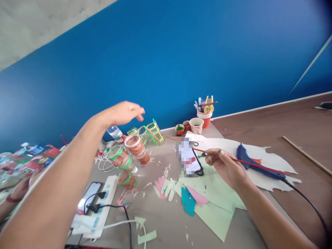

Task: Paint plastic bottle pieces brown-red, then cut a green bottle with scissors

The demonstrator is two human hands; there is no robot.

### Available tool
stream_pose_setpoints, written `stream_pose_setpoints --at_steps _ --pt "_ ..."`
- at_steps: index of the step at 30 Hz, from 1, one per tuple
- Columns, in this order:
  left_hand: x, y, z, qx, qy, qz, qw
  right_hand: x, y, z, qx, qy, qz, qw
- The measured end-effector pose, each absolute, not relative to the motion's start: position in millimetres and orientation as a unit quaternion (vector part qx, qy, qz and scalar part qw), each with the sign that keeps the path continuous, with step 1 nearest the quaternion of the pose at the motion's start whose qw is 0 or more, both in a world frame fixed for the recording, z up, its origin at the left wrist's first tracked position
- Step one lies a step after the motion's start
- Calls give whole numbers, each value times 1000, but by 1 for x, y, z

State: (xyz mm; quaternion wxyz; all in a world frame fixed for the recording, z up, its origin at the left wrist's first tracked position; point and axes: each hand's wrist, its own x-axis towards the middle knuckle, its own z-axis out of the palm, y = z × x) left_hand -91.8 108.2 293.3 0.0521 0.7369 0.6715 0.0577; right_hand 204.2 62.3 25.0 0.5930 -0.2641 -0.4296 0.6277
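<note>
My left hand (129, 112) is raised in the air over the back of the table, its fingers loosely stretched and holding nothing. Below it stand clear cups with coloured straws (155, 133) and a water bottle (116, 134). In my right hand (228, 166) a thin red stick (261, 167) is pinched between thumb and fingers; it looks like a paintbrush handle, but its tip is not clear. That hand is over pale green paper (218, 186), beside a phone (190, 160) and a blue glue gun (255, 166). Brown-painted cups (137, 148) stand left of the phone.
Small paint cups (179, 129) and a pot of tools (204, 117) stand by the blue wall. Paper cutouts (168, 188) and scraps lie mid-table. A power strip (106, 204) with cables is at front left. Another person's hand (19, 192) shows at far left.
</note>
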Motion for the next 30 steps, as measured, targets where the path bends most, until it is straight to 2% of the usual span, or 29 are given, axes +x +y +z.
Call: stream_pose_setpoints --at_steps 2,5,8,11,14,17,30 --pt "-60 95 296 775 588 225 55 203 62 24 -267 -438 623 590" --pt "-10 74 269 778 452 409 149 203 64 20 -263 -437 623 593" --pt "25 58 212 730 366 536 213 204 66 16 -269 -436 612 603" --pt "31 52 146 621 413 636 198 206 68 14 -276 -438 592 617" --pt "12 49 94 525 518 658 152 206 68 15 -277 -434 589 622" --pt "-17 47 64 484 603 617 145 204 66 17 -273 -421 601 622" --pt "-41 51 32 477 648 564 188 201 62 29 -273 -421 604 619"
